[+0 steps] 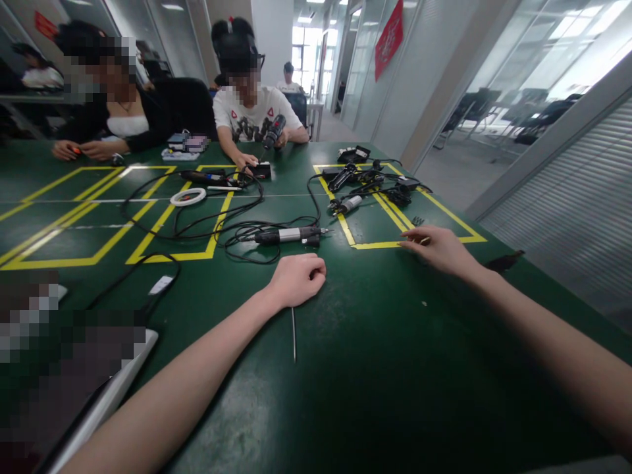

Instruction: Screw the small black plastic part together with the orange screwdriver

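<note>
My left hand [299,280] is closed in a loose fist, low over the green table. A thin metal rod [294,336], like a screwdriver shaft, sticks out beneath it toward me; its other end is hidden in the hand. Farther right, my right hand [437,249] has its fingertips pinched together at the edge of a yellow tape square. Between them shows a small brass-coloured piece [421,241], too small to name surely. Just beyond those fingers lies a little cluster of dark screws [418,220]. A grey-and-black electric screwdriver [289,235] with a cord lies past my left hand.
Yellow tape [212,250] marks squares on the table [355,382]. Black cables, a white ring [188,197] and power tools [348,205] lie across it. Opposite, a co-worker [251,112] holds a drill [274,131]; another person [113,118] sits left. A blurred-out device [143,349] is at near left.
</note>
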